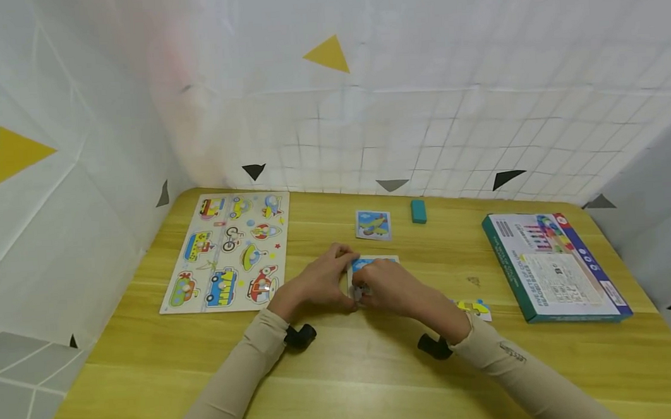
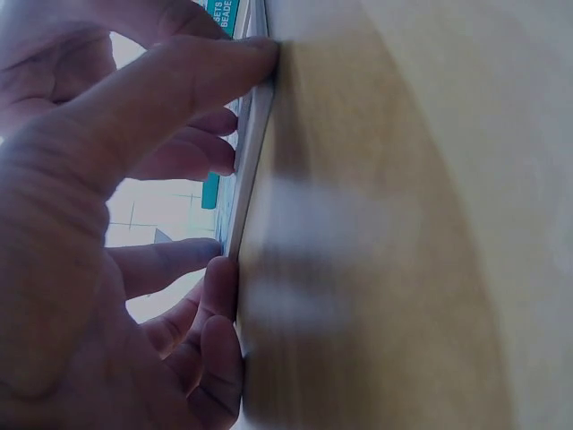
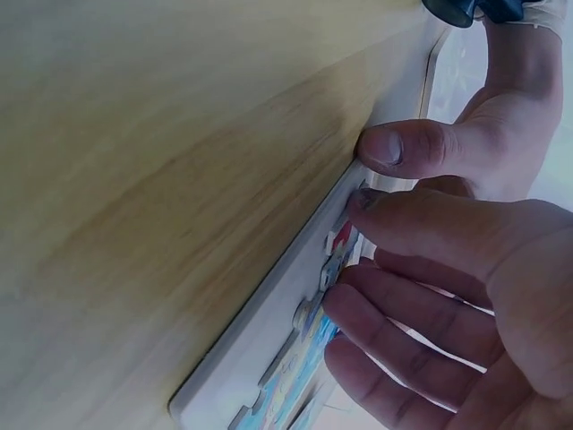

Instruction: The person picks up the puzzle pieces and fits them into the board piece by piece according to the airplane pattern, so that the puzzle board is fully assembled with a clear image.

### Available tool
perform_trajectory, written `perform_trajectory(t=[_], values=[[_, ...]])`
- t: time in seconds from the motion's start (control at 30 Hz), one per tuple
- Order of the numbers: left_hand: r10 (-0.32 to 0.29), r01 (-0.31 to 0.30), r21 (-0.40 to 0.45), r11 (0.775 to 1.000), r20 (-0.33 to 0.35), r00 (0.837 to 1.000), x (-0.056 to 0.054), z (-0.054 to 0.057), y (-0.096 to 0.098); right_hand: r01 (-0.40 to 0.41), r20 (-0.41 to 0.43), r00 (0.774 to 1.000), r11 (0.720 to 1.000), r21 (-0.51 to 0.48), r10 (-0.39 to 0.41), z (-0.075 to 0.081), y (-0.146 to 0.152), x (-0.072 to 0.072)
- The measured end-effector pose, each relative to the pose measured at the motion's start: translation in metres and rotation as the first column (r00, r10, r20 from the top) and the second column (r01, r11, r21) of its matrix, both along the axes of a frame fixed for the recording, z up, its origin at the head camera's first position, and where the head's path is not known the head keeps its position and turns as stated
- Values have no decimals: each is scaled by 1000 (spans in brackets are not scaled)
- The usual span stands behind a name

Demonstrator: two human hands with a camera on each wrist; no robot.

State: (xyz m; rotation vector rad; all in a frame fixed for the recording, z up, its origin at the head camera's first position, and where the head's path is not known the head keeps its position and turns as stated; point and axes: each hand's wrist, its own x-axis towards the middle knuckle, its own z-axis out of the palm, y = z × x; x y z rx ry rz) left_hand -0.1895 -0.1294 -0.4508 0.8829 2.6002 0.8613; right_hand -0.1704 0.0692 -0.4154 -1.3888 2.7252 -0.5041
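A small jigsaw board point(image 1: 395, 257) with a pale frame and a blue picture lies on the table between both hands, partly covered by them. My left hand point(image 1: 323, 280) holds the board's left side, thumb at the near corner and fingers at the far one. Over the board bends my right hand point(image 1: 389, 287), its thumb and curled fingertips on a puzzle piece point(image 3: 340, 236) at the end by the left thumb. In the right wrist view, interlocking pieces fill part of the frame and a bare strip of the tray point(image 3: 228, 363) shows. The held piece is mostly hidden by the fingers.
Beyond the board lie a finished-looking airplane picture puzzle point(image 1: 373, 225) and a teal block point(image 1: 418, 211). A vehicle peg puzzle point(image 1: 229, 253) lies at left, a flat boxed set point(image 1: 555, 267) at right. Yellow puzzle pieces point(image 1: 477, 307) sit beside the right forearm.
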Motion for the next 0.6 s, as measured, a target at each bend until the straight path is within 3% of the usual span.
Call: perform_trajectory(t=[0.27,0.6], values=[[-19,18,-2,1000,-24,1000,-1,1,1,7,-8,1000,1000,-21,-7,0,0,-2],[-3,3,-10,1000,-7,1000,2,1,1,-6,23,1000,1000,11,6,-5,4,3]])
